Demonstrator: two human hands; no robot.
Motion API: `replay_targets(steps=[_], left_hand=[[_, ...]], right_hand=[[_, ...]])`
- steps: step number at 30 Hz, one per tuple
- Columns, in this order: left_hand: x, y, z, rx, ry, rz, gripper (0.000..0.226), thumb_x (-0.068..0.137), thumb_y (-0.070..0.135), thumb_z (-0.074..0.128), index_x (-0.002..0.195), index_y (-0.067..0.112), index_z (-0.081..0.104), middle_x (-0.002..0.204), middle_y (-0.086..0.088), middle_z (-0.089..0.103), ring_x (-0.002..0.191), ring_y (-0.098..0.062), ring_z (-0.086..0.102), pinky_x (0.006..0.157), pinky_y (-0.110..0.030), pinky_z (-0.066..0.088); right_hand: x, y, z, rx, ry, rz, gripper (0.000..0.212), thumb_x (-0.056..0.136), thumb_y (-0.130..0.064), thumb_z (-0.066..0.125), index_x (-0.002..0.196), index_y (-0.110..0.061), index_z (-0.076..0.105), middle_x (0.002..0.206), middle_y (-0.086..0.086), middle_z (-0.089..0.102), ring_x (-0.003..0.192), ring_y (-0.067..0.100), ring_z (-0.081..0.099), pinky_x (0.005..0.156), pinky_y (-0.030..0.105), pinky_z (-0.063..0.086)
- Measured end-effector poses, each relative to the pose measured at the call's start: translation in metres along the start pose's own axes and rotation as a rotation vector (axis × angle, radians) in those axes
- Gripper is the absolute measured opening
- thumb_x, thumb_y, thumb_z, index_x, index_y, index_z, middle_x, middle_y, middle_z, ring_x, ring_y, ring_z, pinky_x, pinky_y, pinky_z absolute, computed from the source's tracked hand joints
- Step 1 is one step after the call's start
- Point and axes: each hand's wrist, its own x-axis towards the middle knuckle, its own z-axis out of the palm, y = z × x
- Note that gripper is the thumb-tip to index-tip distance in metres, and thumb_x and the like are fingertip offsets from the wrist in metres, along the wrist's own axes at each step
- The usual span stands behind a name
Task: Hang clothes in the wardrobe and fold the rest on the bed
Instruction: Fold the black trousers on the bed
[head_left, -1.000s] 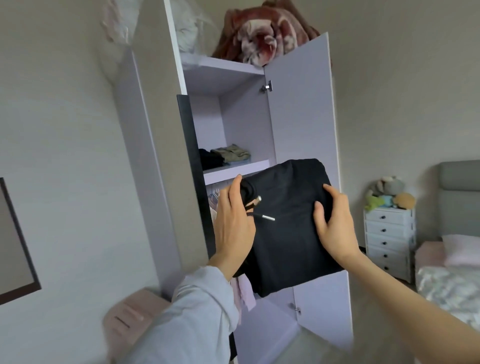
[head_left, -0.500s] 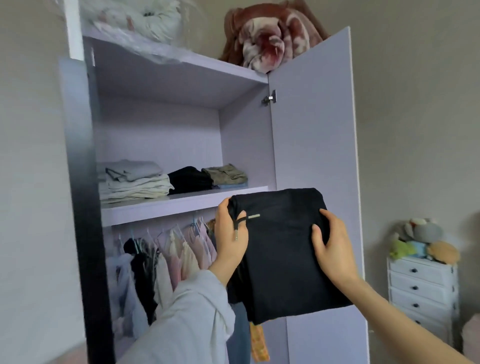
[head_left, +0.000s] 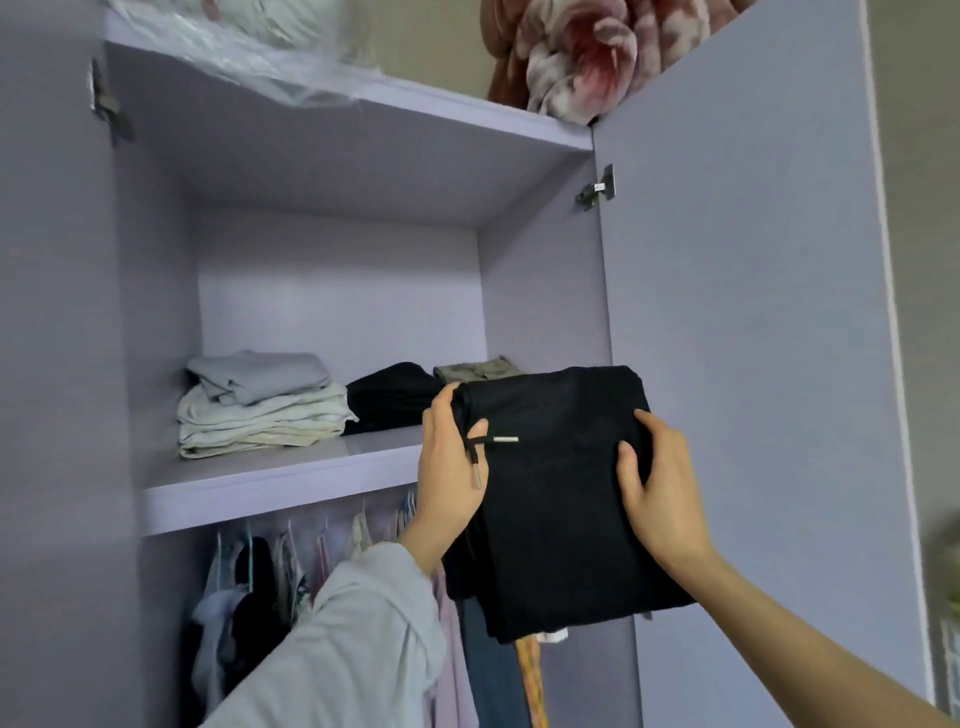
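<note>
**Risk: fold lost at the shelf edge**

Folded black garment (head_left: 561, 493) is held before the shelf (head_left: 270, 483), gripped at each side by left hand (head_left: 452, 467) and right hand (head_left: 657, 488), fingers curled. Lower layers hang unsupported; drawstring (head_left: 480, 452) could be snagged on the edge, stacks (head_left: 260, 410) could be displaced.

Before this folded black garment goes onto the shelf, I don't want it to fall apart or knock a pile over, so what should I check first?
1. Both hands hold it: left hand and right hand grip the black garment: ok.
2. Fold intact: ok.
3. Drawstring tucked in: not ok, loose.
4. Wardrobe door open: ok.
5. Free shelf space: front strip bare; right end hidden: cannot tell.
6. Light pile tidy: ok.
</note>
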Motion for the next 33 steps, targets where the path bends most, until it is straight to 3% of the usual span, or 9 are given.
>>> replay_targets(steps=[3, 9, 17, 24, 27, 29, 31, 33], left_hand=[[0.037, -0.032, 0.003, 0.029, 0.054, 0.072, 0.044, 0.095, 0.005, 0.045, 0.138, 0.005, 0.032, 0.121, -0.005, 0.039, 0.087, 0.013, 0.033, 0.077, 0.006, 0.025], [0.12, -0.094, 0.004, 0.094, 0.135, 0.178, 0.043, 0.097, 0.017, 0.045, 0.138, 0.011, 0.032, 0.118, 0.006, 0.035, 0.091, 0.001, 0.039, 0.077, -0.007, 0.027], [0.251, -0.182, 0.01, 0.167, 0.206, 0.196, 0.039, 0.097, 0.01, 0.044, 0.135, 0.008, 0.034, 0.129, -0.008, 0.04, 0.094, 0.002, 0.038, 0.081, -0.007, 0.027], [0.333, -0.259, 0.007, 0.265, 0.294, 0.211, 0.044, 0.094, -0.001, 0.043, 0.135, 0.003, 0.031, 0.13, -0.015, 0.041, 0.11, -0.014, 0.042, 0.088, -0.008, 0.028], [0.375, -0.298, 0.011, 0.341, 0.326, 0.121, 0.048, 0.093, 0.001, 0.045, 0.139, 0.005, 0.028, 0.134, -0.015, 0.039, 0.122, -0.023, 0.041, 0.092, -0.01, 0.026], [0.402, -0.322, 0.016, 0.399, 0.281, -0.039, 0.062, 0.093, 0.007, 0.05, 0.146, 0.01, 0.018, 0.142, -0.015, 0.031, 0.13, -0.028, 0.035, 0.101, -0.018, 0.025], [0.419, -0.345, 0.018, 0.61, 0.17, -0.29, 0.084, 0.09, 0.018, 0.059, 0.15, 0.019, 0.0, 0.151, -0.016, 0.015, 0.136, -0.034, 0.025, 0.11, -0.037, 0.024], [0.426, -0.361, 0.017, 0.822, 0.037, -0.542, 0.098, 0.087, 0.025, 0.065, 0.148, 0.024, -0.011, 0.156, -0.015, -0.006, 0.141, -0.037, 0.011, 0.113, -0.047, 0.02]], right_hand=[[0.036, 0.008, 0.044, 0.047, 0.034, -0.07, 0.043, 0.096, -0.021, 0.044, 0.138, -0.011, 0.038, 0.129, 0.006, 0.045, 0.096, 0.004, 0.041, 0.086, 0.022, 0.035], [0.123, 0.018, 0.135, 0.113, 0.084, -0.158, 0.042, 0.097, -0.022, 0.044, 0.137, -0.013, 0.038, 0.128, 0.005, 0.045, 0.101, 0.02, 0.052, 0.085, 0.028, 0.038], [0.246, 0.019, 0.252, 0.155, 0.091, -0.243, 0.042, 0.098, -0.024, 0.041, 0.138, -0.014, 0.036, 0.128, 0.008, 0.044, 0.098, 0.033, 0.056, 0.087, 0.045, 0.044], [0.33, 0.025, 0.366, 0.245, 0.099, -0.348, 0.042, 0.099, -0.023, 0.039, 0.139, -0.013, 0.036, 0.128, 0.01, 0.044, 0.088, 0.026, 0.055, 0.073, 0.032, 0.04], [0.361, 0.031, 0.416, 0.288, 0.052, -0.304, 0.042, 0.099, -0.024, 0.037, 0.139, -0.013, 0.034, 0.129, 0.009, 0.043, 0.079, 0.018, 0.05, 0.071, 0.029, 0.038], [0.381, 0.032, 0.447, 0.241, -0.026, -0.215, 0.042, 0.1, -0.026, 0.034, 0.14, -0.014, 0.031, 0.129, 0.01, 0.041, 0.077, 0.018, 0.047, 0.069, 0.03, 0.036], [0.399, 0.038, 0.48, 0.159, -0.224, -0.088, 0.046, 0.101, -0.029, 0.031, 0.144, -0.014, 0.023, 0.134, 0.014, 0.035, 0.095, 0.028, 0.052, 0.076, 0.034, 0.04], [0.416, 0.052, 0.512, 0.042, -0.493, 0.014, 0.053, 0.1, -0.035, 0.029, 0.148, -0.017, 0.014, 0.144, 0.016, 0.024, 0.122, 0.034, 0.041, 0.098, 0.041, 0.038]])
